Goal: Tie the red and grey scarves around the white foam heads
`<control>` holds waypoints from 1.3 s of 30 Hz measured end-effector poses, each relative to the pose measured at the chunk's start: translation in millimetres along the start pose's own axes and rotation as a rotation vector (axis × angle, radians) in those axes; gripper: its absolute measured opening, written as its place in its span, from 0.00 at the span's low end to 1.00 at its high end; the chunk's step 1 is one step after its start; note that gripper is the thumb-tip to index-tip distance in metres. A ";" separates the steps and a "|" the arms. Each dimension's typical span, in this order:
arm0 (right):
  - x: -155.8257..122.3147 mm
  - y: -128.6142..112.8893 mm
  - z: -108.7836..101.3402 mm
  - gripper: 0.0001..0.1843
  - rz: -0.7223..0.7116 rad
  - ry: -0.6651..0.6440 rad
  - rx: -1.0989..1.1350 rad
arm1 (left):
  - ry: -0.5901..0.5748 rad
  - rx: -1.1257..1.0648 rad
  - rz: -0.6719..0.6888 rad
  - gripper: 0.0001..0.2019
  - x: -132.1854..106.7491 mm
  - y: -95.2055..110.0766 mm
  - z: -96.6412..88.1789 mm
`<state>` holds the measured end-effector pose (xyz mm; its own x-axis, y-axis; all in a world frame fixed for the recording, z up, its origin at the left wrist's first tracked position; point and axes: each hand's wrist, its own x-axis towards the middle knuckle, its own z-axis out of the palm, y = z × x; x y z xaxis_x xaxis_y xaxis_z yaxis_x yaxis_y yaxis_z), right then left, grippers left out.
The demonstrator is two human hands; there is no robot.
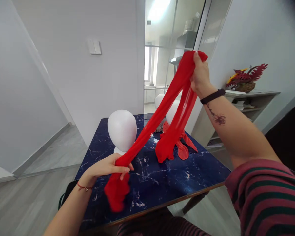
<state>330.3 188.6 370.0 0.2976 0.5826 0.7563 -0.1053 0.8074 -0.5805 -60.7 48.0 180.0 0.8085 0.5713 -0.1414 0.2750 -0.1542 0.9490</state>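
1. Lowest and furthest left, in front of the white mannequin head (122, 129), we see the left hand (108, 167). Its fingers are curled shut and its thumb is pressed down over a bunched strand of the red stockings (162, 111). A thin red string bracelet (85, 187) sits on the wrist.
2. Below that fist, a loose and blurred end of the stockings hangs over the near edge of the dark blue marble table (191, 170), on which the mannequin head stands.
3. From the left hand, one strand runs taut and thin up and to the right, passing just right of the mannequin head.
4. A second strand drops from the top. Its gathered end rests on the table to the right of the mannequin head, well behind the left hand.
5. Behind the strands we make out a second mannequin head (170, 113) with a red cloth (184, 149) spread at its base. We cannot tell whether the hanging end touches that cloth.
6. High and to the right of the mannequin head, the right hand (200, 77) is clenched tight around the top of the stockings. Fabric bulges out above the fist, and a black wristband (212, 96) circles the wrist.
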 end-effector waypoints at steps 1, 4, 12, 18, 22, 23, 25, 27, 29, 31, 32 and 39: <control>3.7 -0.3 -5.8 0.11 -0.002 0.002 0.024 | -0.006 -0.002 -0.013 0.13 -8.8 -1.1 -4.2; 5.3 -4.8 -15.1 0.08 0.032 -0.009 0.036 | 0.103 -0.123 0.051 0.13 -32.7 -9.0 -11.9; -73.4 -14.1 -19.7 0.08 0.222 0.063 0.124 | 0.477 -0.390 0.205 0.16 -76.3 -33.6 -26.4; -241.5 18.4 -78.3 0.17 0.902 -0.499 -0.301 | 0.743 -0.154 -0.087 0.19 -71.3 -22.6 -10.9; -301.2 26.1 -95.2 0.16 0.917 -0.797 -0.795 | 0.644 0.311 -0.110 0.18 -58.5 -11.2 4.2; -305.8 27.0 -88.0 0.16 0.826 -0.781 -0.872 | 0.618 0.400 -0.118 0.19 -55.6 -9.2 6.3; -310.5 31.5 -62.6 0.18 0.658 -0.761 -0.869 | 0.603 0.510 -0.108 0.20 -51.3 -7.3 8.4; -317.5 41.8 -32.0 0.20 0.542 -0.855 -0.788 | 0.610 0.561 -0.080 0.20 -50.7 -9.5 8.2; -331.5 57.4 -7.7 0.28 0.457 -1.006 -0.785 | 0.604 0.603 -0.078 0.20 -55.4 -17.9 6.3; -350.0 74.2 5.1 0.36 0.394 -1.120 -0.870 | 0.568 0.671 -0.134 0.19 -64.2 -32.1 3.9; -358.9 81.0 7.8 0.35 0.374 -1.146 -0.923 | 0.547 0.710 -0.190 0.19 -68.9 -40.2 3.3; -370.3 49.8 26.4 0.07 0.491 -1.086 -0.809 | 0.507 0.650 -0.173 0.34 -39.6 -55.1 33.4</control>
<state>189.8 15.6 69.0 -0.5050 0.8602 0.0710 0.6839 0.4490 -0.5750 -90.5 7.0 124.0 0.4387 0.8984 0.0210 0.7437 -0.3761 0.5526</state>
